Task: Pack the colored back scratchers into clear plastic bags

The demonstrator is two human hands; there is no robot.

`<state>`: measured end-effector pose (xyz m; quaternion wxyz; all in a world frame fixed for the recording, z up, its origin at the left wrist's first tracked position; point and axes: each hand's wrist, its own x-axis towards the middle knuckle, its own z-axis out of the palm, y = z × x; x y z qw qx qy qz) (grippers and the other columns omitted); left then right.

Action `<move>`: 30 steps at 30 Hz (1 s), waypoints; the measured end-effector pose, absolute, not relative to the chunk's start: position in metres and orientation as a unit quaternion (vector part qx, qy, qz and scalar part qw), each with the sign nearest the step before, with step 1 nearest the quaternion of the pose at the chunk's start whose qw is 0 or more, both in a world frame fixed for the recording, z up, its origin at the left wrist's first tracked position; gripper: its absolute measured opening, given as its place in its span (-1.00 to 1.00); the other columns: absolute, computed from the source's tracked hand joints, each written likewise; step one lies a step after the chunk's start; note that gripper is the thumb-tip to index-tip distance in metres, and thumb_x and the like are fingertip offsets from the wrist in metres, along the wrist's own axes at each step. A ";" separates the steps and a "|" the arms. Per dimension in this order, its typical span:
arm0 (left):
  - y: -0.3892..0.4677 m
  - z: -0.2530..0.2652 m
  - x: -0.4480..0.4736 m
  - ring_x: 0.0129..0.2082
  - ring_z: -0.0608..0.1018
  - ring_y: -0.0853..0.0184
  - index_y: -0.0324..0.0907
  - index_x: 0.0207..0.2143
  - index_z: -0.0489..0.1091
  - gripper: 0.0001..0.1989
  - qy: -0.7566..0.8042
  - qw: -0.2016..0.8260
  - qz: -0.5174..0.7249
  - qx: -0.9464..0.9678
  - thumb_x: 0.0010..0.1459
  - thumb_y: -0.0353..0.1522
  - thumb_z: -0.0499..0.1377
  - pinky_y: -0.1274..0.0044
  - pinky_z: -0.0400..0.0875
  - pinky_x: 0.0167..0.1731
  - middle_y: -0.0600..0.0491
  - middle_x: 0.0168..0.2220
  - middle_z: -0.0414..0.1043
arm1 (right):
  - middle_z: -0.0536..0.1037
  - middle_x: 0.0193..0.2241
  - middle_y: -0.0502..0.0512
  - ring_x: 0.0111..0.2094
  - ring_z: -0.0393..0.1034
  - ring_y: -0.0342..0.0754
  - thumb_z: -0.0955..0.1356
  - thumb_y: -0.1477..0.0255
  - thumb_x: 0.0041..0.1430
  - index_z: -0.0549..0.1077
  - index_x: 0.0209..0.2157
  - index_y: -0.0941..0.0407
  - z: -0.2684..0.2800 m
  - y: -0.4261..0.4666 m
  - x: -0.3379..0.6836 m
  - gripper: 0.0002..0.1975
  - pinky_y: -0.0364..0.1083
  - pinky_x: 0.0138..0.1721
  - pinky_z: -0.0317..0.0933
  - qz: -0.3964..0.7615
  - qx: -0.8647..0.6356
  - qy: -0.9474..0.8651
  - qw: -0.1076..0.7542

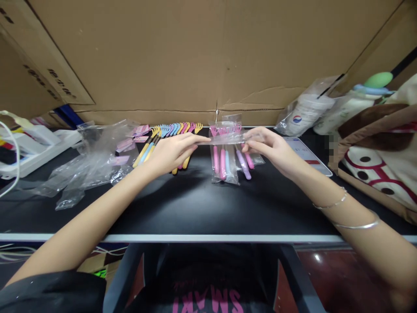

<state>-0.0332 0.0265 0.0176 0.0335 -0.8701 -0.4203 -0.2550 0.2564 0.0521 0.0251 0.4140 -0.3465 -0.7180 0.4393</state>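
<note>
A clear plastic bag (226,138) is stretched flat between my two hands above the table. My left hand (174,152) holds its left end at the fingertips, fingers extended and close together. At the other end, my right hand (269,147) pinches the bag between thumb and fingers. Beneath it lie bagged back scratchers (223,164) with pink, blue and purple handles, partly covered by the held bag. A row of loose back scratchers (176,128) in yellow, blue and pink lies behind my left hand, which hides part of their handles.
Crumpled clear bags (94,152) and pink cards (125,145) lie at the left, beside a white power strip (48,148). On the right are a phone (308,156), a bagged cup (308,113), a bottle (361,104) and a cloth bag (381,165). Cardboard (182,56) walls the back.
</note>
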 end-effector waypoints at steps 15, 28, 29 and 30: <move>0.042 0.021 -0.055 -0.20 0.57 0.35 -0.01 -0.18 0.53 -0.74 -0.528 0.134 -0.350 -0.762 0.30 -0.23 0.04 0.60 0.29 -0.40 0.12 -0.20 0.57 | 0.60 -0.27 0.14 -0.18 0.46 0.02 0.28 0.47 0.21 0.50 -0.21 0.13 0.026 0.062 0.189 -0.83 -0.02 -0.13 0.24 0.121 -0.321 -0.916 0.208; 0.044 0.020 -0.059 -0.27 0.56 0.36 0.00 -0.17 0.52 -0.77 -0.531 0.142 -0.339 -0.764 0.28 -0.26 0.06 0.59 0.27 -0.42 0.13 -0.23 0.57 | 0.61 -0.20 0.21 -0.17 0.48 0.07 0.20 0.26 0.31 0.50 -0.14 0.13 0.018 0.095 0.114 -0.67 -0.06 -0.24 0.19 0.022 -0.352 -0.935 0.031; 0.045 0.020 -0.059 -0.27 0.57 0.36 -0.01 -0.17 0.52 -0.76 -0.531 0.145 -0.339 -0.763 0.29 -0.26 0.05 0.59 0.27 -0.43 0.12 -0.23 0.57 | 0.61 -0.21 0.22 -0.18 0.49 0.08 0.22 0.24 0.29 0.50 -0.17 0.14 0.018 0.097 0.113 -0.67 -0.06 -0.26 0.19 0.022 -0.365 -0.930 0.022; 0.045 0.020 -0.059 -0.27 0.57 0.35 -0.01 -0.17 0.52 -0.76 -0.532 0.148 -0.338 -0.762 0.29 -0.26 0.05 0.59 0.27 -0.44 0.12 -0.23 0.58 | 0.61 -0.23 0.22 -0.19 0.49 0.08 0.24 0.23 0.27 0.50 -0.18 0.14 0.017 0.098 0.112 -0.68 -0.07 -0.28 0.19 0.023 -0.379 -0.925 0.013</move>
